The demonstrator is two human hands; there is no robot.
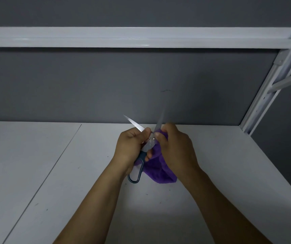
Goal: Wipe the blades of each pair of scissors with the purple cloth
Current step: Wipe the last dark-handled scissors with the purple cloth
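purple cloth (158,171), soft and fuzzy, hangs bunched from the right hand (174,148), which pinches it around 1 steel blade. left hand (132,147) grips the scissors (138,166), blades spread, dark loop handle above the white table (53,173).

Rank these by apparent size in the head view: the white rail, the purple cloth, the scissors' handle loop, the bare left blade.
Largest: white rail, by far.
Then: purple cloth, though partly hidden.
Last: handle loop and left blade, which look alike in length, so I won't rank them.
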